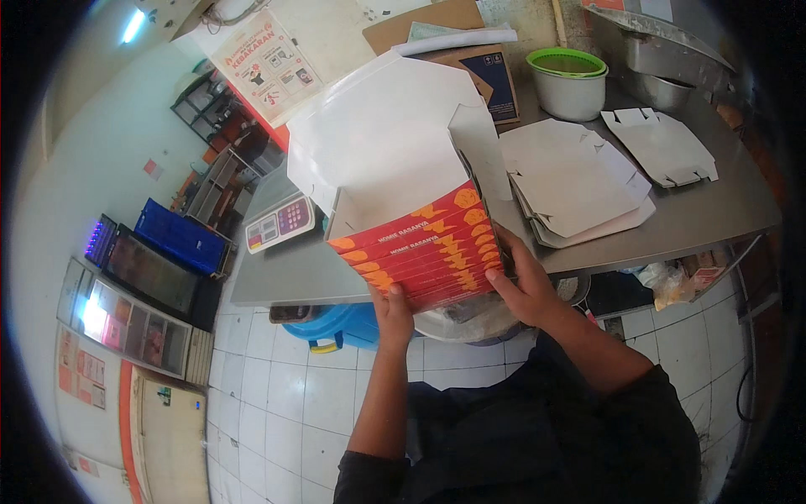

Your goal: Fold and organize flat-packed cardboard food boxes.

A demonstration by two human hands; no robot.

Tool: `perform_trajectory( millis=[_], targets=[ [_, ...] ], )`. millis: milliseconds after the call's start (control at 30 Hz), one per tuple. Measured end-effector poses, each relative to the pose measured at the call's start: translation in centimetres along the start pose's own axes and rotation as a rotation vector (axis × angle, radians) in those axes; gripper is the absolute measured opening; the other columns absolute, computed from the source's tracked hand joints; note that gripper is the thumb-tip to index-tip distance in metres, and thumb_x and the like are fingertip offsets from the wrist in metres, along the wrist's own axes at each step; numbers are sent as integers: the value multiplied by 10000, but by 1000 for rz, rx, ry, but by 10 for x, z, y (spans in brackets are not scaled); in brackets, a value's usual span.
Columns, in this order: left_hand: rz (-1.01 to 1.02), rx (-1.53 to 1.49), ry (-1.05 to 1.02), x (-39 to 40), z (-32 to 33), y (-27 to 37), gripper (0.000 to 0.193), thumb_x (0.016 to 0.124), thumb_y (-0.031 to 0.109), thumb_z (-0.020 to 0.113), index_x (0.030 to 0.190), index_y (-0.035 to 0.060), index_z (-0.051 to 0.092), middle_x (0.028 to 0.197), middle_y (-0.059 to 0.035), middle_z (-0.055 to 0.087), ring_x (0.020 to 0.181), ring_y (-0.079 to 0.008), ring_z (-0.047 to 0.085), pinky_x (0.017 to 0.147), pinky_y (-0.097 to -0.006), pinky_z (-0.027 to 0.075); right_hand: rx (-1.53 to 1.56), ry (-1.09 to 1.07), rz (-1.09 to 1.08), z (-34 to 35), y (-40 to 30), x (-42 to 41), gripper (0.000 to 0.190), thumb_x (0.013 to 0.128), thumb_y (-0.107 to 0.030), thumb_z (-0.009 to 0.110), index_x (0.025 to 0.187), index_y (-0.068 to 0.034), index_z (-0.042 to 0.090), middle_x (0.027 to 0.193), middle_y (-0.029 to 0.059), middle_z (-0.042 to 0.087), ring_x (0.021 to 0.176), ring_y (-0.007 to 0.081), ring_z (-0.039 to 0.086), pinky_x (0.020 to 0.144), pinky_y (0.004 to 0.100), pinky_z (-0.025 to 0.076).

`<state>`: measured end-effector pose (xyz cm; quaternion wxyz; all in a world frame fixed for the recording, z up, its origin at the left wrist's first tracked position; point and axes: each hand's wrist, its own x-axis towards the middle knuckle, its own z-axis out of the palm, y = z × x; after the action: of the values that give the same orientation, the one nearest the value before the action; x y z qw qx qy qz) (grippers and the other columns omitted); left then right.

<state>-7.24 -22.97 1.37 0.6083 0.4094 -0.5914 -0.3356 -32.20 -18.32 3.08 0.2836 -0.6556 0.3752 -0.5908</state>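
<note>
Several red printed cardboard food boxes [428, 252], nested in one another, are held up before me at the edge of the steel table. The top one stands open, its white lid raised away from me and its inside showing no contents. My left hand [393, 315] grips the lower left of the stack, thumb on the printed front. At the lower right corner, my right hand [522, 277] holds the stack with its thumb on the front and its fingers partly hidden along the side. Flat white box blanks [573, 176] lie in a pile on the table to the right.
A smaller pile of white blanks [661, 145] lies farther right. Behind stand a white bucket with a green basket [570, 88], metal pans [667, 91] and a brown carton [504, 88]. A digital scale [280, 223] sits left. Below the table is a blue tub [340, 324].
</note>
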Motion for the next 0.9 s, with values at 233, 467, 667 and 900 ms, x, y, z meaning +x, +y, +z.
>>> perform_trajectory(
  millis=[233, 467, 667, 900],
  targets=[
    [-33, -139, -70, -2, 3, 9, 806, 977, 538, 567, 1484, 0, 243, 1402, -139, 456, 1293, -232, 436, 1104, -387, 329, 55, 49, 27, 3, -2, 4, 654, 995, -251, 588, 1474, 82, 292, 1434, 268, 455, 1344, 314, 473, 1126, 387, 354],
    [-23, -158, -54, -1, 4, 5, 818, 974, 539, 573, 1491, 1, 236, 1412, -140, 450, 1294, -232, 434, 1105, -389, 331, 18, 98, 108, 6, -5, 9, 599, 1001, -333, 578, 1399, 61, 365, 1330, 273, 528, 1255, 340, 542, 1050, 417, 417],
    [-6, -59, -13, -2, 1, -2, 846, 966, 638, 496, 1494, 17, 268, 1418, -150, 466, 1289, -249, 466, 1093, -410, 369, -16, 69, 163, 1, -26, 19, 546, 996, -393, 575, 1287, 45, 429, 1270, 260, 555, 1199, 347, 579, 991, 422, 454],
    [-22, -107, -26, 2, -4, -17, 845, 962, 637, 505, 1489, 24, 258, 1412, -152, 463, 1291, -248, 464, 1095, -420, 367, -104, 73, 195, -3, -28, 24, 547, 976, -479, 575, 1162, 24, 470, 1100, 237, 581, 1040, 368, 620, 879, 420, 474]
  ],
)
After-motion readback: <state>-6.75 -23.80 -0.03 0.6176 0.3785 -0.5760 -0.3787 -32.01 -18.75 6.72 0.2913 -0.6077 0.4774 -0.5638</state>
